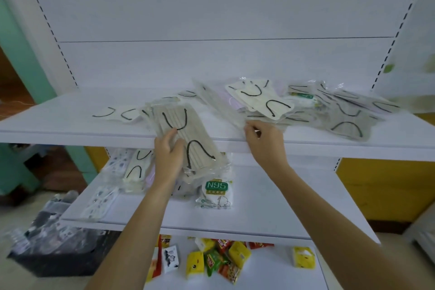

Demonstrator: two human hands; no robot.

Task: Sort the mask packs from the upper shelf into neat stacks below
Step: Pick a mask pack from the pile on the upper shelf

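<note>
only thing I can actually read is "N95", white letters on a green label [216, 185] on the white mask pack [215, 198] on the lower shelf [270, 209]. the snack packets [220, 260] below have print too, but it's too blurry to read

Mask packs [329, 110] on upper shelf [58, 122]; stacks [136, 172] on shelf below [270, 207].
</note>
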